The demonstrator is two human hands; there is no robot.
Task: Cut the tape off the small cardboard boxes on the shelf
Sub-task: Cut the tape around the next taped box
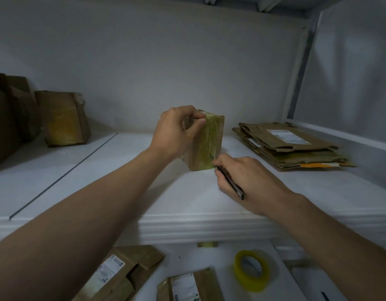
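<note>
Box: small cardboard box (206,144), an upright rectangular block, stood near the middle of the shelf (187,198); plain brown board sides, with a cluster of small dark dots low on the left face.
Tape: glossy yellow-green film, streaked and wrinkled, covered the whole face turned toward the camera.
Left hand: left hand (177,131) gripped the box at its top corner; fingers (199,122) curled over the upper edge.
Right hand: right hand (246,181) lay low on the shelf, just beside the box's lower right corner; fingers (220,170) closed round the cutter (230,183).
Cutter: slim, dark and flat-sided; thin blade tip met the taped face near its bottom right edge; butt end projected past the hand.
Shelf surface: white, smooth and matt; ribbed front lip; dark straight seam running diagonally at left.
Shelf, right: stack of flattened cartons (292,146), creased with ragged edges, bearing white printed labels and an orange strip at the base; well apart from the box.
Shelf, left: second taped box (61,120), dented, with yellowish film on its face; darker crumpled carton (9,114) beside it.
Lower level: tape roll (251,270), round, yellow and blurred; flat labelled cartons (122,272) to its left.
</note>
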